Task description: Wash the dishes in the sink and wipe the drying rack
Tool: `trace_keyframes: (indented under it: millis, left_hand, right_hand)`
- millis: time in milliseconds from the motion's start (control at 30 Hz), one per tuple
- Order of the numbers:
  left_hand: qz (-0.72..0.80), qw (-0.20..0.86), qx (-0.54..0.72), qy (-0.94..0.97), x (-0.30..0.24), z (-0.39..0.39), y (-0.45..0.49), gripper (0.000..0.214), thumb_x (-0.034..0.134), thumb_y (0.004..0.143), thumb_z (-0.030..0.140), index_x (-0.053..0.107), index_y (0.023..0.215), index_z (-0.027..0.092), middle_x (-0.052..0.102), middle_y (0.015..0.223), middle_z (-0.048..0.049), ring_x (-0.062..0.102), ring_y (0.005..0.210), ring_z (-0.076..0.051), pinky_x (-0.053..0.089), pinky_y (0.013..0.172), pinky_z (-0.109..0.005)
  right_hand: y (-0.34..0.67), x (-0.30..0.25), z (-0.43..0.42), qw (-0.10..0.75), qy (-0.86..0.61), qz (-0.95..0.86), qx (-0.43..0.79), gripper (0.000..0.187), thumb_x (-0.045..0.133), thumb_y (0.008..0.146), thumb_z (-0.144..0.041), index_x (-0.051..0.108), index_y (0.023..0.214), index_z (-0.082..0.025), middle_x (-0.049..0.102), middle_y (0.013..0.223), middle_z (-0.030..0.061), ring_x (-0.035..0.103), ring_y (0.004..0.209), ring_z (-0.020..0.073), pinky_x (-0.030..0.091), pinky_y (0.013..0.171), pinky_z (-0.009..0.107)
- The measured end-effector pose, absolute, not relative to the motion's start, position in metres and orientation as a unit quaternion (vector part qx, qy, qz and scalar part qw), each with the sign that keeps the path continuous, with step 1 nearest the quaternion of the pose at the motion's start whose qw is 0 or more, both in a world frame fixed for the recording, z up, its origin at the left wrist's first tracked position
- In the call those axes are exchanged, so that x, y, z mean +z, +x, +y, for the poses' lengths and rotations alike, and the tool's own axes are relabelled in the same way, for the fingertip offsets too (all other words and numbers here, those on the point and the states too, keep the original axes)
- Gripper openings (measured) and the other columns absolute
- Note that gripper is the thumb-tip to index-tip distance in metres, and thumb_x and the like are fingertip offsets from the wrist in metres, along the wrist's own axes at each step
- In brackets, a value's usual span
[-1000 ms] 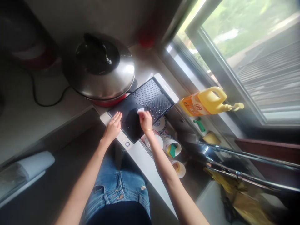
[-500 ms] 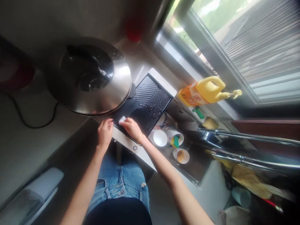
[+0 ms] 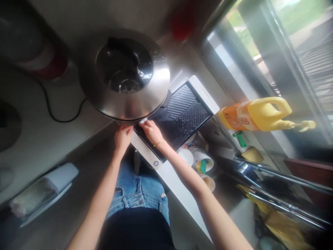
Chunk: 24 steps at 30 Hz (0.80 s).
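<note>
A black electric griddle [image 3: 191,113] with a ridged plate lies on the counter, drops of water beading on its surface. My right hand [image 3: 151,132] is over the griddle's near left part, its fingers closed on a small white wad [image 3: 143,121] that looks like tissue or cloth. At the griddle's near left corner is my left hand [image 3: 122,139], fingers curled together; whether they grip the edge or something small is hidden. A large steel pan lid [image 3: 127,106] with a dark centre and black handle overhangs the griddle's left side.
A yellow pump bottle [image 3: 256,113] stands by the window. To the right, the sink [image 3: 223,175] holds several white cups, one with a green and yellow sponge [image 3: 203,166], beneath a chrome faucet [image 3: 283,175]. A black cord [image 3: 56,119] crosses the left counter.
The view has shifted, so the lid, griddle and bottle appear further right. My right hand, with the white wad, has moved closer to the lid's edge. My left hand stays at the griddle's corner.
</note>
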State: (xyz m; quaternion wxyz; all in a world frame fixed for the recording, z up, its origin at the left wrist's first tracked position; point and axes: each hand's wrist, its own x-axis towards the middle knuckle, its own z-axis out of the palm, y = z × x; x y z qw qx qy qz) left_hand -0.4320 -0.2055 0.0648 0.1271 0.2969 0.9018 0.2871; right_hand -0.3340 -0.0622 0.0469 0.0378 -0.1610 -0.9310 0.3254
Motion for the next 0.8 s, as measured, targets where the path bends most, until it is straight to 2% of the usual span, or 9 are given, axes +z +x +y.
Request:
trace_keyframes:
  millis: [133,400,633,800]
  left_hand:
    - [0.891,0.138,0.311,0.299,0.058,-0.21,-0.433,0.023,0.058,0.09,0.022,0.079,0.098,0.02,0.075,0.093,-0.0105,0.07,0.089,-0.023,0.054,0.084,-0.034]
    - [0.888,0.158,0.336,0.272,0.05,-0.216,-0.431,0.024,0.058,0.088,0.021,0.076,0.104,0.019,0.075,0.097,-0.0107,0.069,0.094,-0.024,0.053,0.092,-0.038]
    - [0.893,0.178,0.347,0.226,0.042,-0.217,-0.431,0.022,0.059,0.087,0.026,0.073,0.1,0.016,0.073,0.087,-0.0098,0.068,0.085,-0.022,0.053,0.085,-0.035]
    - [0.884,0.191,0.374,0.205,0.038,-0.218,-0.431,0.022,0.059,0.086,0.03,0.072,0.098,0.016,0.073,0.084,-0.0085,0.067,0.079,-0.021,0.053,0.078,-0.031]
  right_hand:
    - [-0.335,0.042,-0.07,0.075,-0.225,-0.899,0.369,0.03,0.046,0.097,-0.012,0.074,0.106,-0.019,0.063,0.098,0.0085,0.055,0.09,0.0196,0.048,0.083,0.029]
    - [-0.321,0.048,-0.098,0.046,-0.198,-0.883,0.423,0.029,0.049,0.095,-0.012,0.075,0.106,-0.019,0.062,0.09,0.0055,0.056,0.085,0.0167,0.046,0.077,0.024]
    - [-0.331,0.048,-0.087,0.035,-0.183,-0.885,0.427,0.028,0.049,0.094,-0.009,0.076,0.101,-0.017,0.063,0.095,0.0074,0.056,0.09,0.0179,0.046,0.082,0.027]
    - [-0.331,0.044,-0.088,0.042,-0.201,-0.867,0.455,0.026,0.052,0.093,-0.012,0.076,0.101,-0.019,0.063,0.091,0.0055,0.059,0.084,0.0153,0.049,0.077,0.024]
